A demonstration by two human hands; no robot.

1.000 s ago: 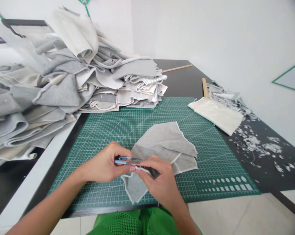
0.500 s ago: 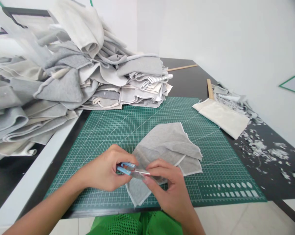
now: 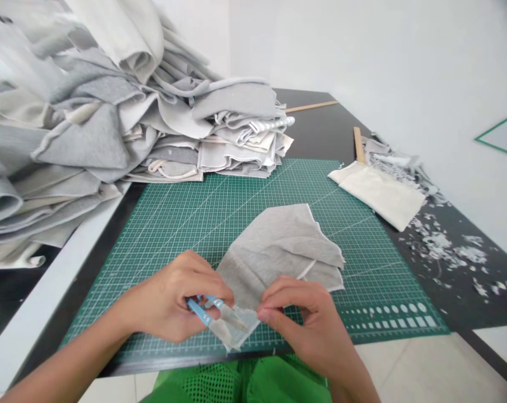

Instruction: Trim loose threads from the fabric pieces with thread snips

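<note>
My left hand (image 3: pixel 175 299) is closed around a pair of small blue-handled thread snips (image 3: pixel 201 312). The two blades stand apart over the near corner of a light grey fabric piece (image 3: pixel 284 238). Between thumb and fingers, my right hand (image 3: pixel 306 319) pinches that fabric's edge, just right of the blade tips. The cloth lies partly creased on a green cutting mat (image 3: pixel 186 224), its far part spread flat. Pale stitching runs along its right-hand edges. My left palm and fingers hide part of the snips' handles.
A tall heap of grey and cream fabric pieces (image 3: pixel 97 134) fills the left and back. On the right lie a folded cream cloth (image 3: pixel 379 193), a wooden strip (image 3: pixel 358 144) and scattered white scraps (image 3: pixel 442 246) on the black table (image 3: pixel 316 129). A white wall stands behind.
The snips have moved left and down, away from my right fingertips, and their blades have spread apart. My right hand still pinches the fabric. The whole view has shifted slightly.
</note>
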